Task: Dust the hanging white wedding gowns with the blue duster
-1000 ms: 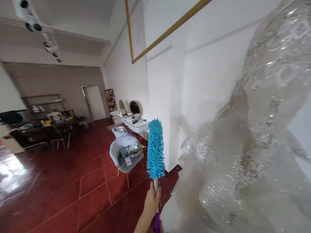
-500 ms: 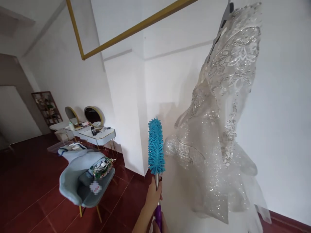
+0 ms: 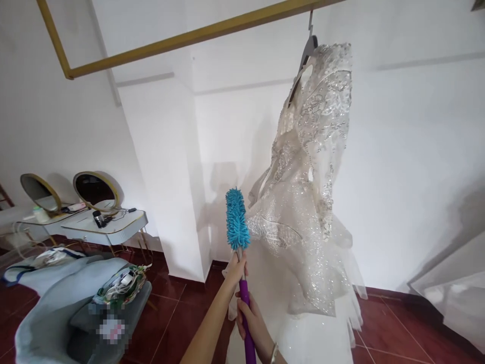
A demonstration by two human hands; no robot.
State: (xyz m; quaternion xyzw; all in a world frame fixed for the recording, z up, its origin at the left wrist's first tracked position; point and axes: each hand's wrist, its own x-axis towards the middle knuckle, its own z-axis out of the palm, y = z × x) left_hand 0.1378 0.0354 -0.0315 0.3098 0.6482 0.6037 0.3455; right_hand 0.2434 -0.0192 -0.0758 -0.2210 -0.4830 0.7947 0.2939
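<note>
Our fingers (image 3: 240, 264) on the left hand (image 3: 235, 269) were curled shut around the thin metal neck of the duster, right where it met the purple handle (image 3: 247, 328). Just below them, the right hand (image 3: 253, 318) was clamped on that handle too, its fingers (image 3: 242, 314) wrapped round from the right side, a bracelet showing at the wrist. Both grips were closed tight on the shaft, with no gap to be seen.

Straight above the left fingers stood the blue duster head (image 3: 237, 218), upright and leaning a touch to the left. Its fluffy fibres sat just beside the ruffled waist of a white sequinned dress (image 3: 303, 202); we could not tell whether they touched the fabric. The dress rose up and to the right of our fingers, hung on a hanger (image 3: 305, 53) from a gold rail (image 3: 178, 38) that ran high overhead. Its skirt fell past our right hand, close behind the handle.

Behind the duster was a white pillar (image 3: 162, 167), and to the right of the dress a plain white wall (image 3: 409, 151). Below our hands lay a dark red tiled floor (image 3: 382, 323).

Well off to the left of our fingers, a grey chair (image 3: 56, 313) held a heap of cords and small items. Farther left and back stood a white vanity table (image 3: 113, 230) with two round gold-rimmed mirrors (image 3: 96, 189).
</note>
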